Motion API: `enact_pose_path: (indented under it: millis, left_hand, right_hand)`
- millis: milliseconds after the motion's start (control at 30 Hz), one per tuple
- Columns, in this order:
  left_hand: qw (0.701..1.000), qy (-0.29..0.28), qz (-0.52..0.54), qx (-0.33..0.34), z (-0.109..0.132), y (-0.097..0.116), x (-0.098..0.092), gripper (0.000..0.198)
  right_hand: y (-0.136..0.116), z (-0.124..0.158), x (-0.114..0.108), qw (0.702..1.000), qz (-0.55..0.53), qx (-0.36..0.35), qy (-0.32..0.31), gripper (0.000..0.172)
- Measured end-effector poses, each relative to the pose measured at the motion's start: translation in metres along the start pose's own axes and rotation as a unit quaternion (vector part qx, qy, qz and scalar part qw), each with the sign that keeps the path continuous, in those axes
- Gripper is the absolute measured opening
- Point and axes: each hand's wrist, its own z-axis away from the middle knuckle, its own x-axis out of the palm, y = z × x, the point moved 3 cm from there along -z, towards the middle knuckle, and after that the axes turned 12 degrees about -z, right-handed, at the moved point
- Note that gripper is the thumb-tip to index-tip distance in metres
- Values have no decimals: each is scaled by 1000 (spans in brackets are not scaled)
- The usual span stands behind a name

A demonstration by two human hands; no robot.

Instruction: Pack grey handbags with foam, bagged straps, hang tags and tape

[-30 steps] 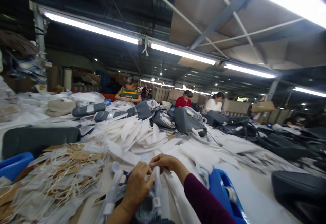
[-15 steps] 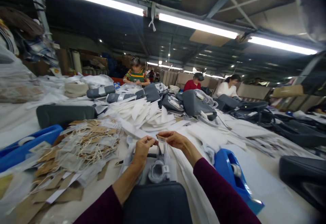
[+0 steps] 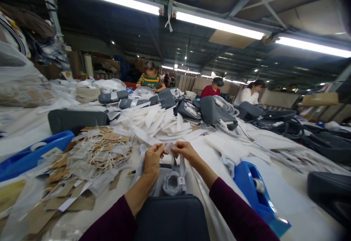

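Note:
My left hand (image 3: pixel 152 157) and my right hand (image 3: pixel 185 150) meet above the table, and both pinch a small clear plastic packet (image 3: pixel 171 148) between thumb and fingers. Below them a coiled grey strap in clear wrap (image 3: pixel 173 181) lies on a dark grey bag (image 3: pixel 171 217) that sits at the table's near edge. Dark red sleeves cover both forearms.
A heap of brown paper tags on strings (image 3: pixel 90 154) lies at the left beside a blue tray (image 3: pixel 26 156). A blue tape dispenser (image 3: pixel 256 193) stands at the right. White paper sheets (image 3: pixel 160 122) and grey bags (image 3: pixel 215 113) cover the table. Three people work across it.
The view has dropped a little, so the dark bag now shows at the near edge. Both hands have lifted slightly and stay pinched on the small packet.

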Motion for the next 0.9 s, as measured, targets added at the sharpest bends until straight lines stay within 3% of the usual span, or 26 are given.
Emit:
enact_pose_path:
  millis: [167, 300, 367, 433, 500, 567, 633, 700, 767, 833, 900]
  left_hand:
    - [998, 12, -62, 9, -1, -2, -1, 34]
    - [982, 16, -184, 26, 5, 2, -1, 30]
    - [953, 11, -282, 107, 11, 10, 2, 25]
    - [901, 11, -383, 205, 20, 18, 7, 28]
    - [850, 42, -450, 272, 26, 25, 10, 32]
    - [829, 100, -458, 306, 27, 30, 8, 29]
    - [837, 133, -439, 297, 22, 29, 4, 28]
    - [860, 94, -440, 242, 15, 24, 4, 24]
    - [872, 40, -441, 208, 12, 20, 5, 19]
    - [878, 12, -413, 241, 14, 23, 6, 21]
    - [883, 2, -364, 295, 19, 28, 8, 21]
  right_hand:
    - [4, -9, 0, 998, 63, 0, -3, 20]
    - [-1, -13, 3, 992, 119, -19, -31, 6]
    - [-4, -13, 5, 989, 139, -28, -41, 3]
    - [-6, -13, 7, 988, 149, -40, -31, 7]
    - [-8, -12, 8, 987, 151, -54, -6, 11]
    - [-9, -12, 9, 988, 144, -59, 16, 12]
    - [-10, -10, 9, 989, 132, -55, 25, 10]
    - [-13, -8, 8, 991, 121, -48, 22, 8]
    - [-19, -3, 8, 992, 116, -41, 5, 16]
    - [-26, 2, 10, 992, 116, -38, -24, 35]
    - [-31, 8, 12, 992, 107, -42, -43, 39]
